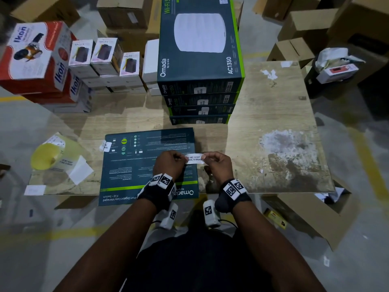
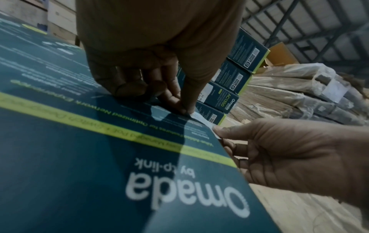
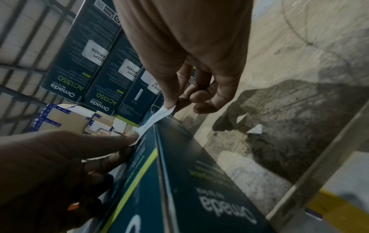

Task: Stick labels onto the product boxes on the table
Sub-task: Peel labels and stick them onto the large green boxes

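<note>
Both hands pinch one white seal label (image 1: 194, 158) by its ends: my left hand (image 1: 168, 163) at the left end, my right hand (image 1: 217, 164) at the right. From the head view, the label hangs stretched just over the right edge of the flat dark Omada box (image 1: 147, 165) on the surface (image 1: 273, 114), beside a stack of Omada boxes (image 1: 200, 98) that already wear labels.

Left wrist view: the left fingertips (image 2: 179, 105) press the label's end onto the box top.

Right wrist view: the right fingertips (image 3: 169, 102) grasp the free end, raised above the box edge.

I judge it best to keep the strip taut, fold it squarely over the edge, then smooth it outward to avoid wrinkles
</note>
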{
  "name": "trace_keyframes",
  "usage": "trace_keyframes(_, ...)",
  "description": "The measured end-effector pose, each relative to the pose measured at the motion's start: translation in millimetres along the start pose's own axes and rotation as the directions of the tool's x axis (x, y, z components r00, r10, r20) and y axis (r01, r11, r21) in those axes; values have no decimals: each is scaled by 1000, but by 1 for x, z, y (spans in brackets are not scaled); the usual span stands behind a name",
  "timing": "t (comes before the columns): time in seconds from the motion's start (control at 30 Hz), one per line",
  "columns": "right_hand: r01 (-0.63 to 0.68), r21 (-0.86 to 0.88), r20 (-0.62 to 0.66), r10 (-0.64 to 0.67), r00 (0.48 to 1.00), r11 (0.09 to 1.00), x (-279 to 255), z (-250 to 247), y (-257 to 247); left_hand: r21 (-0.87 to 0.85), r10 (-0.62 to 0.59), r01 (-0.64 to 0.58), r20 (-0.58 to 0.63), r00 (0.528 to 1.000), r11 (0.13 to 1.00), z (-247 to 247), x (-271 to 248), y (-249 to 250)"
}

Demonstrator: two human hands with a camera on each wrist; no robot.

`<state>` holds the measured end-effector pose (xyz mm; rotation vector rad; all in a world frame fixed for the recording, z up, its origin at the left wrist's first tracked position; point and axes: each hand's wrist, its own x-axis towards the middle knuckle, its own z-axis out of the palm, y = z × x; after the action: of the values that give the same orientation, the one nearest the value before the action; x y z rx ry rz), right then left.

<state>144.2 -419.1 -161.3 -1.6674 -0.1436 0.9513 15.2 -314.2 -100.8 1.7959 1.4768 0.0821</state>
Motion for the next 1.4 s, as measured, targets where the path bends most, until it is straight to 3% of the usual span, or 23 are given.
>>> trace_keyframes(0.33,-71,17,-11,71,997,997,5,14,12,199,4,3,-37,999,980,5,5,3)
trace_keyframes(0.6,-91,-45,-52,89,995,995,-1,26,12,288,-66,51,41,997,956,-3,10,2)
trace_keyframes(0.73,-50,-330,-122,10,992,943,-4,24,3,301,-57,34,66,996,953,-15,19,-10)
trace_keyframes(0.83,73,-355,-166,-139,976,932,-13,22,-5,328,-14,1,36,999,945,-14,23,-11)
trace_keyframes(1.07,223,-542,35,-243,969,810,-29,36,-1,317,-15,4,32,999,948,-11,23,-14)
trace_keyframes(1.23,213,-621,107,-188,976,754,-39,25,-4,349,2,-21,54,999,937,-8,24,-13)
trace_keyframes(1.4,178,-585,120,-133,984,791,-28,14,-8,350,44,-106,179,983,931,-15,28,-16)
